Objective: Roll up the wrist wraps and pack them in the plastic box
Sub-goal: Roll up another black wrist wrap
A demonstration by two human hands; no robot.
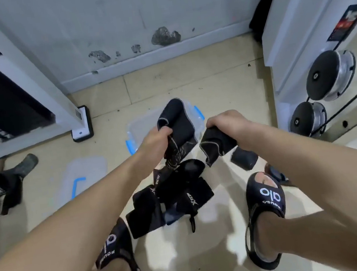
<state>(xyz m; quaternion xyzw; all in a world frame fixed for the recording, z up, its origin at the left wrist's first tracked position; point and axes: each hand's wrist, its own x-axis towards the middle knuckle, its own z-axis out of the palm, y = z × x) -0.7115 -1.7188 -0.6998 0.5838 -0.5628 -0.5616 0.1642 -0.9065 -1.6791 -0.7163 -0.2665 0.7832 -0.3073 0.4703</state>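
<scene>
So right now I've got a wrist wrap in each fist. My left hand (156,141) is curled tight around one black wrap (177,124); its wide end sticks up over the plastic box (195,112) and its patterned tail hangs down toward the pile. My right hand (221,122) is clenched on the top edge of a second wrap (217,147), which droops below my knuckles. Neither is rolled yet, far as I can tell.

The rest of the wraps (170,200) are in a tangled heap on the floor between my sandals (266,201), just on my side of the box. The box is clear with blue clips and sits open on the tile; its lid (84,176) lies flat off to the left.

Handling-wise, these look like soft, floppy fabric: light, nothing fragile, but they sag and fold wherever you're not holding them. Grabbing them mid-length like I am just makes a bunch. I reckon the better move is to pinch one short end flat, let the rest hang straight, then roll tight from there so the closure end finishes on the outside. Loose rolls will probably spring open in the box, so keep tension on.
</scene>
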